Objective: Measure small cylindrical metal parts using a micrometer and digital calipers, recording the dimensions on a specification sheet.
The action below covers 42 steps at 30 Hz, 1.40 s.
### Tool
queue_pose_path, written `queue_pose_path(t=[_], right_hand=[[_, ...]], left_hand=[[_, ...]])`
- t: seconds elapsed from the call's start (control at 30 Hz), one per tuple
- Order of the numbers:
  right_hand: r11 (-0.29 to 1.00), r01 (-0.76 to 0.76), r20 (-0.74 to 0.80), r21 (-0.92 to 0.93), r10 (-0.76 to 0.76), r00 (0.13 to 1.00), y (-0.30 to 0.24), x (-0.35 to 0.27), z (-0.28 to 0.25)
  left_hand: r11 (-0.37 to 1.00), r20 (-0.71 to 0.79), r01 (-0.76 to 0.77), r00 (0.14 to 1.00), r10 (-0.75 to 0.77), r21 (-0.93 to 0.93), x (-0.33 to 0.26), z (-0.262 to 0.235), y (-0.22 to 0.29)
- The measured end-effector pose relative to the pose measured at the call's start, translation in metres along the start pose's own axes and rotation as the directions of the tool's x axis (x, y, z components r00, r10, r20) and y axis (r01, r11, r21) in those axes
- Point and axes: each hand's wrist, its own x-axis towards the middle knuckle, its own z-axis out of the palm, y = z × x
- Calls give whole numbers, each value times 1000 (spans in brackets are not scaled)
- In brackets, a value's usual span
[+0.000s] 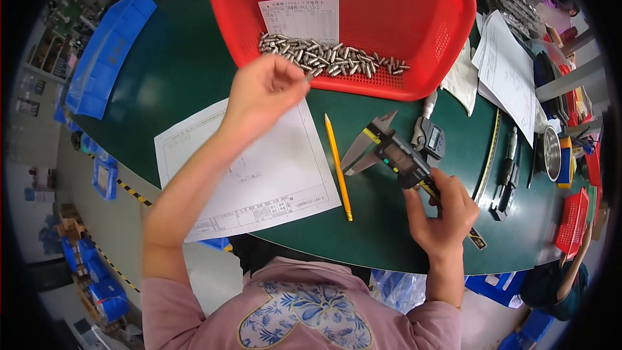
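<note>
Left hand: the left hand (269, 94) is at upper centre, in front of the near rim of the basket (427, 6); fingers curled, thumb and forefinger close together. Fingertips are blurred against the pins (343, 59); cannot tell whether one is held.
Right hand: the right hand (447, 210), right of centre, is closed around the beam of the caliper (403, 159), thumb below the display.
Caliper: slants from centre toward lower right, jaws pointing left, slightly parted, nothing seen between them.
Pins: small, metallic, heaped loose along the near side of the basket floor, top centre.
Basket: red, perforated; a printed form (304, 18) leans inside, behind the pins.
Drawing: white sheet (278, 168), left of centre, partly under the left forearm.
Pencil: yellow pencil (337, 172), between drawing and caliper, tip up-frame.
Micrometer: micrometer (429, 133) lies just beyond the caliper.
Table: green table (172, 84); blue tray (110, 58) at upper left, stacked papers (508, 71) at upper right.
</note>
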Motion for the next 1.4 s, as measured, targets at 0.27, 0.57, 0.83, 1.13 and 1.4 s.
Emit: queue_pose_path(t=[0.27,0.57,0.83,1.13,1.4], right_hand=[[999,43,-22,22,-42,999,-2,1,-1],[996,84,1,32,-84,996,-7,-2,1],[997,77,-6,26,-77,997,-8,-2,-2],[1000,13,36,-2,-12,999,-7,-2,-7],[1000,-7,81,2,7,997,-12,-4,-4]], left_hand=[[546,375,422,905,-203,-724,-96,29,22],[493,382,417,907,-175,-763,-116,42,19],[473,376,406,912,-162,-782,-118,45,21],[464,361,385,921,-144,-798,-121,46,22],[304,382,419,908,-174,-856,-132,47,15]])
